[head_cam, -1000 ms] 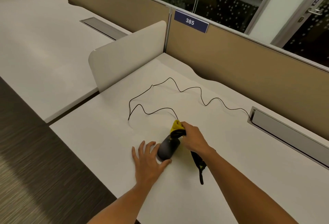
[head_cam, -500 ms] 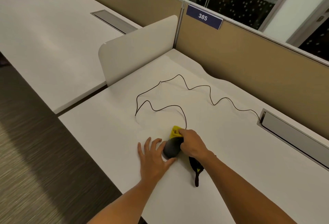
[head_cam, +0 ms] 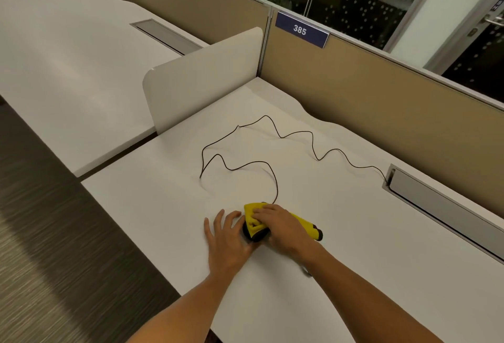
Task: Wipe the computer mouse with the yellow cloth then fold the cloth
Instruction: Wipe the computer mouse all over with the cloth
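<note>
Head view: the mouse (head_cam: 252,235) is being pinned on the bench (head_cam: 341,233) by the flat, open left hand (head_cam: 227,239), while the cloth (head_cam: 253,218) is being pressed over it by the clutching right hand (head_cam: 281,226). Soft and limp, the cloth is likely best gripped bunched; the light mouse is probably prone to sliding.

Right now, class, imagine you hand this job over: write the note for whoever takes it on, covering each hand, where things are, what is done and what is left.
Left hand: flat on the desk, fingers spread, thumb side against the mouse, bracing it.
Right hand: pressing the yellow cloth onto the mouse's top.
The mouse is mostly hidden under the cloth; the cloth's other end trails right of the hand. The cable loops across the desk to the cable slot.
Done: wiping is under way.
Left: finish wiping, then fold the cloth, which is still bunched.
</note>
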A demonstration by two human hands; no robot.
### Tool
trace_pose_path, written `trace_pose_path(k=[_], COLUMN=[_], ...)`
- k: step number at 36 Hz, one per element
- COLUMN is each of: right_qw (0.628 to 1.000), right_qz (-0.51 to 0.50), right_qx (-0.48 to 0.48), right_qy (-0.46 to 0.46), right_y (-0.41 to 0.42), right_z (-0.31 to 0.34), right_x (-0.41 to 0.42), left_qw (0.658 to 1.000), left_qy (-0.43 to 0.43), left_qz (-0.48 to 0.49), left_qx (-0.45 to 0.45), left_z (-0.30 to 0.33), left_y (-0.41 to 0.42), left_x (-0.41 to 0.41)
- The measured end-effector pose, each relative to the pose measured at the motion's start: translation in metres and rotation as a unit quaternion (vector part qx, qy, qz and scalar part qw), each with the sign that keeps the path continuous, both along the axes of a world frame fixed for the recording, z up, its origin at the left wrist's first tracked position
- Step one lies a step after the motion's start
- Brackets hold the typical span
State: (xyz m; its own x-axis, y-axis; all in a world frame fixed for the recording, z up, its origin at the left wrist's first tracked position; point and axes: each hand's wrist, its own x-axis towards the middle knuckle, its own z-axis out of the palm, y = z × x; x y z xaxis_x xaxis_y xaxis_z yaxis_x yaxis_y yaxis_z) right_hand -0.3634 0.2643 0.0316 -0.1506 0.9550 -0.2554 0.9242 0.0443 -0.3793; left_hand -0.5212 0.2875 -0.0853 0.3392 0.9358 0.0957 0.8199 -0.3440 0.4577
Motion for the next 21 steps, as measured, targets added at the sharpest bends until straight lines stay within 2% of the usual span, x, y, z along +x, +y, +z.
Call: trace_pose_path(k=[8,12,21], right_qw=[0.995,0.996,0.988], right_qz=[0.100,0.089,0.112], right_qx=[0.004,0.015,-0.066], right_qy=[0.012,0.002,-0.078], right_y=[-0.004,-0.009,-0.005], right_z=[0.004,0.007,0.005], right_x=[0.002,0.005,0.018], left_qw=[0.999,0.999,1.000], left_qy=[0.005,0.006,-0.019], left_qz=[-0.011,-0.021,-0.013], left_qx=[0.033,0.033,0.006], left_z=[0.004,0.001,-0.004], left_y=[-0.001,0.001,0.002], left_x=[0.000,-0.001,-0.002])
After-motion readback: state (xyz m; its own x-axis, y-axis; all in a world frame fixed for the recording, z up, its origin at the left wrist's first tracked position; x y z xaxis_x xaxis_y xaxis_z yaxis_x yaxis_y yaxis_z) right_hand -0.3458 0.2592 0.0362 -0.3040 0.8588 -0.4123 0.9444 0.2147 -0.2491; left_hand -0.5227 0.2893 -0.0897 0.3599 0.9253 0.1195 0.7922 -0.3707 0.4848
